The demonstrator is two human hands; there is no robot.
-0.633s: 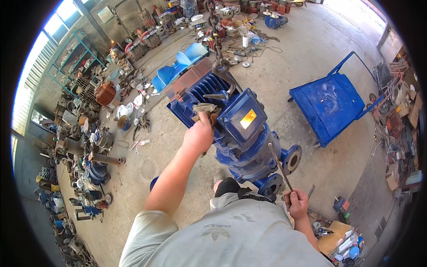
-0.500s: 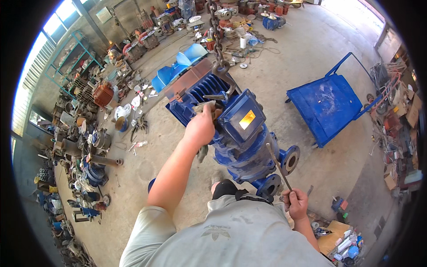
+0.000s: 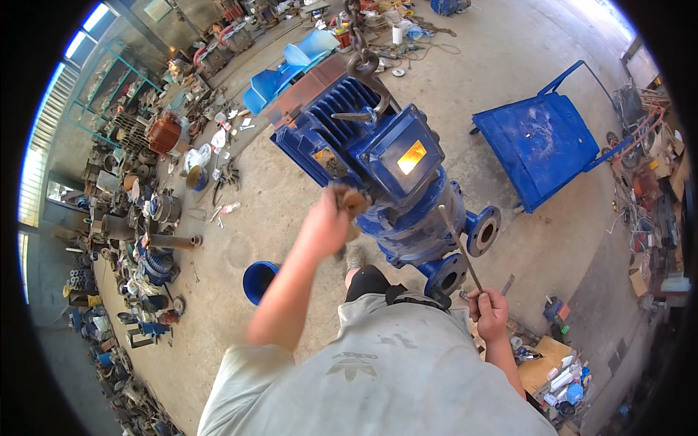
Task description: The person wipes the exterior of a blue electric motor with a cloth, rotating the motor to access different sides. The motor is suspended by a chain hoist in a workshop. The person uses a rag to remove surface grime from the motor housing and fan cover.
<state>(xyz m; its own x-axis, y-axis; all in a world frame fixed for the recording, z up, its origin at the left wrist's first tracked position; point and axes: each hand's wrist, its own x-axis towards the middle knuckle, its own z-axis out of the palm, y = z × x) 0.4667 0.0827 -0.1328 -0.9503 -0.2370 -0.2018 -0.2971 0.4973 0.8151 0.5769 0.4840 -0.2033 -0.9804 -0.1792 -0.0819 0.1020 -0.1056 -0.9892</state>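
Observation:
A blue pump with a finned electric motor (image 3: 400,221) stands before me, with two round pipe flanges at its near right. A steel hook (image 3: 375,76) on a heavy chain (image 3: 354,25) reaches its top. My left hand (image 3: 324,227), smeared by motion, is closed round a crumpled brown rag (image 3: 352,203) at the motor's left side. I cannot tell whether the rag touches the casing. Beside the pump, my right hand (image 3: 491,312) grips the lower end of a thin metal rod (image 3: 461,247), which slants up to the left near the flanges.
A blue platform cart (image 3: 538,149) stands at the right. Blue sheet-metal pieces (image 3: 280,80) lie behind the motor, and a blue bucket (image 3: 260,282) is left of my leg. Motor parts (image 3: 163,134) and scrap crowd the left wall. A cardboard piece (image 3: 547,352) with small items lies at lower right.
My left hand has drawn the rag down and toward me, from the motor's top to its lower left side. The right hand keeps its hold on the rod. The view has shifted slightly.

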